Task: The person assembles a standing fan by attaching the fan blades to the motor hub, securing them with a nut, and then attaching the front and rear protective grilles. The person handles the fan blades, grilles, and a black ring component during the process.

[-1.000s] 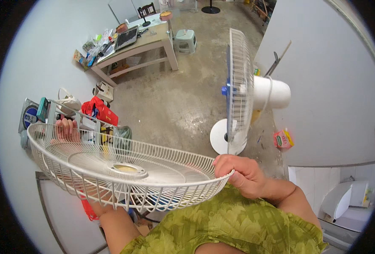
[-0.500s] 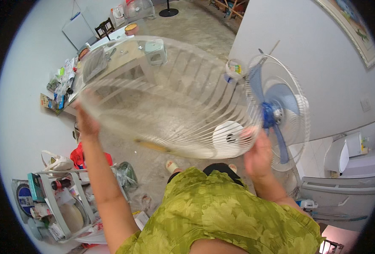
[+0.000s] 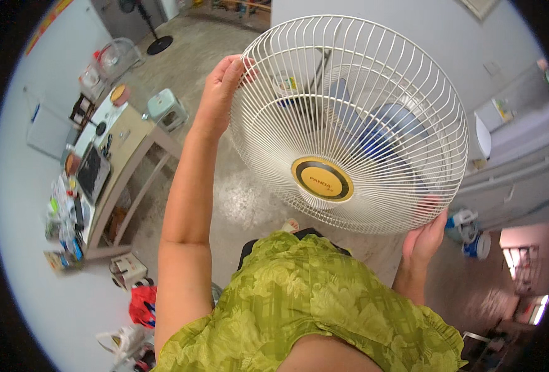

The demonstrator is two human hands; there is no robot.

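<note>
Between my two hands is a round white wire fan grille [image 3: 274, 127] with a gold and dark badge [image 3: 322, 178] at its centre. My left hand [image 3: 223, 84] is closed on its upper left rim. At the lower right my right hand [image 3: 424, 235] grips the rim, its fingers partly behind the wires. Through the grille shows a fan with blue blades [image 3: 405, 121], standing beyond it near the wall. Whether the grille touches the fan I cannot tell.
A long table [image 3: 139, 146] with a dark tray and clutter stands at the left. A pale green stool [image 3: 166, 108] is beyond it. A red bag [image 3: 142, 305] lies at lower left. Blue and white containers [image 3: 476, 244] stand at the right, and a black stand fan [image 3: 159, 44] is far back.
The grille has turned so its badge shows, and now lies in front of the bladed fan. My left hand has moved up and right, my right hand slightly right and down. The view has swung right.
</note>
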